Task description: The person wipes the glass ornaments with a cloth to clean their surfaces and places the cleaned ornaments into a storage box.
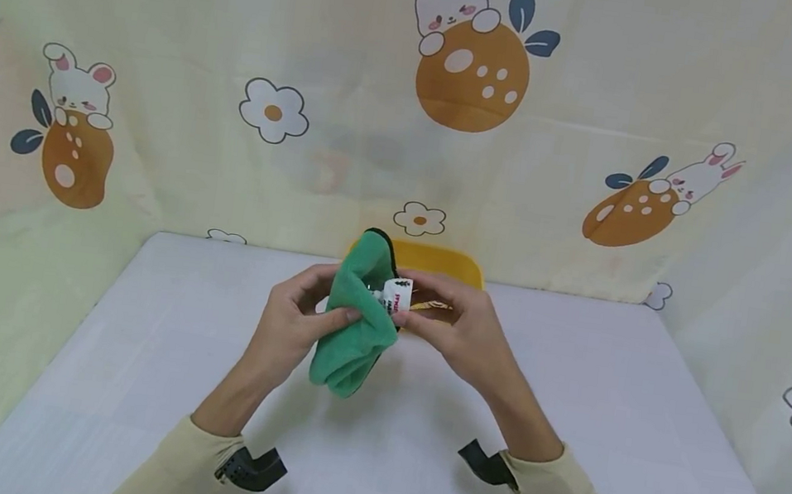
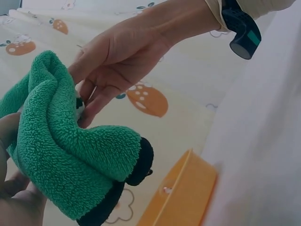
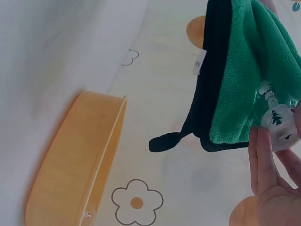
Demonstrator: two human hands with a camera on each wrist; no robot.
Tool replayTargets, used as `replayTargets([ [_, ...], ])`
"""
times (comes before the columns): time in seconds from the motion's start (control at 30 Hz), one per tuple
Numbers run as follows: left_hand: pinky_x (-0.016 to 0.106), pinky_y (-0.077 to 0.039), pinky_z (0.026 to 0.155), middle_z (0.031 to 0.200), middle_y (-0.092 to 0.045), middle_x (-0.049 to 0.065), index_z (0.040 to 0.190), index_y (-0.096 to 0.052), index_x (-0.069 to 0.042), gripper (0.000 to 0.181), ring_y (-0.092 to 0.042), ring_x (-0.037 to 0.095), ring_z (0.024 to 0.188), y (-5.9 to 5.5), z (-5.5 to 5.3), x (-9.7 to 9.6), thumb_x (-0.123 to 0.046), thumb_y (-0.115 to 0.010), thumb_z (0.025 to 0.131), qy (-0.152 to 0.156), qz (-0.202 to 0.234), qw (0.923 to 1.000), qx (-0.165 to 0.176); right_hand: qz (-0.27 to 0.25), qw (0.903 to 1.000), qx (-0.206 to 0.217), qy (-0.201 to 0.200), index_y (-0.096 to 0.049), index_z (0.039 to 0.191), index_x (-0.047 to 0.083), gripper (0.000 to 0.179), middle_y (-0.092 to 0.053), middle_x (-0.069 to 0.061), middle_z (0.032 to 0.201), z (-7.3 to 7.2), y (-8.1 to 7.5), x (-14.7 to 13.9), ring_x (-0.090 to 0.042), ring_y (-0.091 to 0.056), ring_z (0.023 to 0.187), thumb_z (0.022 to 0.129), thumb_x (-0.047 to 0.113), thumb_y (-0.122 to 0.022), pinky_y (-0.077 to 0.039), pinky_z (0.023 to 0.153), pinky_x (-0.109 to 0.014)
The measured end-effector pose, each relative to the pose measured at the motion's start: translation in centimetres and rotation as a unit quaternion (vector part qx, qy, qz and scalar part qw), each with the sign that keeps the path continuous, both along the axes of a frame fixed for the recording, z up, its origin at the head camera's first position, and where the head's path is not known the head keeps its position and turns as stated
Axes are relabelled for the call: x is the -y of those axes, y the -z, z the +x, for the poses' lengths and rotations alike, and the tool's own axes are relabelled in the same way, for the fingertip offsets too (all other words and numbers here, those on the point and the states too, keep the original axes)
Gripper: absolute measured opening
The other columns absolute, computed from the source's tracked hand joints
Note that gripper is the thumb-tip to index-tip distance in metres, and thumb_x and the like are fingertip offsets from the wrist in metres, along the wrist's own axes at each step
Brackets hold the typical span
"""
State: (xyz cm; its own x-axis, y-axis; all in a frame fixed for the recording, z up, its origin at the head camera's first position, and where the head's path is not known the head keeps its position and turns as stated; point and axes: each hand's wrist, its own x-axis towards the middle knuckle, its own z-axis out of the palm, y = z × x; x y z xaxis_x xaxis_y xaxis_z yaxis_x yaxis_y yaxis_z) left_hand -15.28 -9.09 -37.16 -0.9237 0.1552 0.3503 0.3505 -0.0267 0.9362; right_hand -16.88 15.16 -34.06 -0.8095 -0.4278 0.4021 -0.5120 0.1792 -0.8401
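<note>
My left hand (image 1: pixel 287 318) grips a green plush cloth (image 1: pixel 352 354) with a black border, its thumb lying over the near side. Folds of the cloth wrap part of a small white object (image 1: pixel 397 292) with dark and red print. In the right wrist view this object (image 3: pixel 281 126) is rounded, bears a dark tree-like print and has a clear, narrow part against the cloth. My right hand (image 1: pixel 457 322) pinches its white end between thumb and fingers. A black loop (image 3: pixel 164 142) and a white tag (image 3: pixel 199 62) hang from the cloth's edge. Both hands are raised over the table.
Behind the hands, a yellow-orange container (image 1: pixel 446 262) stands at the far edge of the white table (image 1: pixel 199 371). A small clear item (image 3: pixel 88 214) shows at its rim in the right wrist view. A curtain printed with rabbits and flowers (image 1: pixel 274 112) hangs behind and at both sides.
</note>
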Motion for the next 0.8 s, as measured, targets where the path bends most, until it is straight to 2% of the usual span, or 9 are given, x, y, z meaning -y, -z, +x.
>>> replayTargets([
  [0.27,0.043,-0.049,0.107,0.128,-0.065,0.003,0.131,-0.064,-0.013,0.042,-0.059,0.023,0.12,0.0,-0.3,0.1,-0.017,-0.078,0.091,-0.009,0.008,0.9998,0.016,0.013,0.9963,-0.085,0.007,-0.065,0.133,0.006,0.049,-0.066,-0.008,0.122,-0.1,0.3,0.5,-0.025,-0.069,0.106,0.086,0.0,-0.079,-0.061,0.087,-0.034],
  [0.5,0.045,-0.049,0.105,0.127,-0.065,0.004,0.13,-0.064,-0.013,0.042,-0.061,0.023,0.118,0.0,-0.5,0.1,-0.019,-0.079,0.091,-0.01,0.009,0.9991,0.041,0.025,0.9852,-0.169,0.004,-0.065,0.132,0.004,0.054,-0.065,-0.01,0.126,-0.5,0.5,0.6,-0.025,-0.067,0.112,0.081,-0.006,-0.081,-0.06,0.088,-0.038],
  [0.67,0.039,-0.053,0.101,0.128,-0.065,0.006,0.129,-0.064,-0.011,0.042,-0.061,0.025,0.12,-0.2,-0.6,0.2,-0.017,-0.078,0.09,0.005,0.021,0.9983,0.054,0.046,0.9706,-0.236,-0.001,-0.067,0.128,0.003,0.054,-0.064,-0.012,0.128,-0.9,0.4,0.5,-0.027,-0.064,0.117,0.077,-0.006,-0.083,-0.059,0.091,-0.034],
  [0.8,0.036,-0.056,0.098,0.13,-0.064,0.007,0.13,-0.063,-0.011,0.043,-0.062,0.026,0.121,-0.4,-0.6,0.3,-0.017,-0.079,0.09,0.017,0.034,0.9965,0.074,0.064,0.9557,-0.287,-0.01,-0.068,0.125,0.005,0.054,-0.064,-0.013,0.127,-1.3,0.2,0.3,-0.028,-0.062,0.119,0.075,-0.009,-0.084,-0.057,0.092,-0.023],
])
